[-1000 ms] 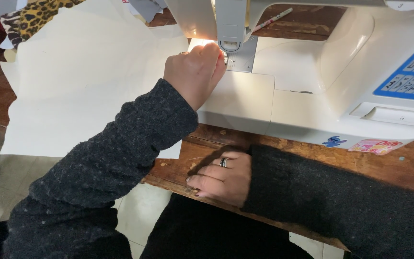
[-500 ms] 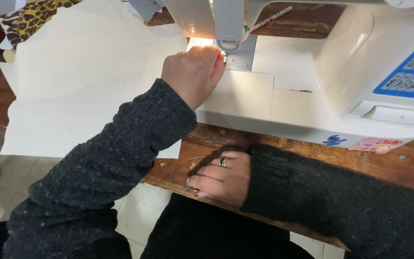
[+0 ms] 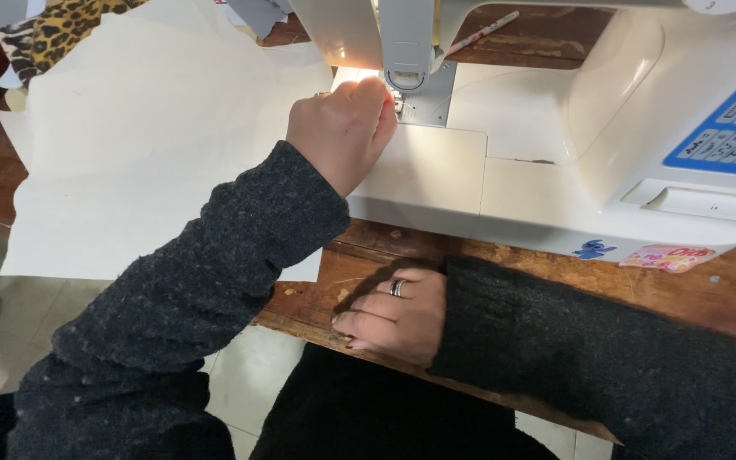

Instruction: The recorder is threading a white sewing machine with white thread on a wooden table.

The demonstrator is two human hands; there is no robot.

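Up top, left hand (image 3: 342,128) curled at white sewing machine (image 3: 555,111); right hand (image 3: 393,311) loosely bent, empty, on table (image 3: 555,285).

sleeves: dark charcoal flecked knit, long, cuffs reaching both wrists | left hand (image 3: 344,129), upper centre: bare, no glove | right hand (image 3: 395,313), lower centre: silver band ring (image 3: 397,288) on one finger | lap, bottom edge: black garment

Glossy white plastic sewing machine (image 3: 606,128) with a matt metal needle plate (image 3: 426,104); smooth cream cloth (image 3: 146,145); worn, scuffed wooden table (image 3: 555,281); fuzzy dark knit sleeves (image 3: 215,281).
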